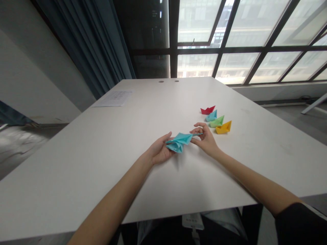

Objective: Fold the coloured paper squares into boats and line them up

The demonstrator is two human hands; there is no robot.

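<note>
Paper, light blue and partly folded [179,141], sits between your two hands just above the white table [102,163]. Your left hand [160,151] has its grip closed on the crumpled, layered end of the piece, thumb on top and fingers curled beneath it. Your right hand [205,137] has its grip pinched shut on the opposite end, where the paper narrows to a thin point; the fingertips [198,131] meet over that tip. The folded piece stretches across the short gap from one grip to the other, fanning wider toward the left grip.

Just beyond your right grip, a row of four small finished paper boats stands on the table. The yellow boat [224,128] is nearest that grip, close beside the knuckles. Next outward comes the green boat [217,121], then a blue boat [211,116], and the red boat [207,110] is farthest from it. They stand close together in a slanted line.

Well away from your left grip, toward the far corner of the table, a printed sheet [113,98] lies flat. Behind the table are large windows [242,37] and a dark curtain [94,44].
</note>
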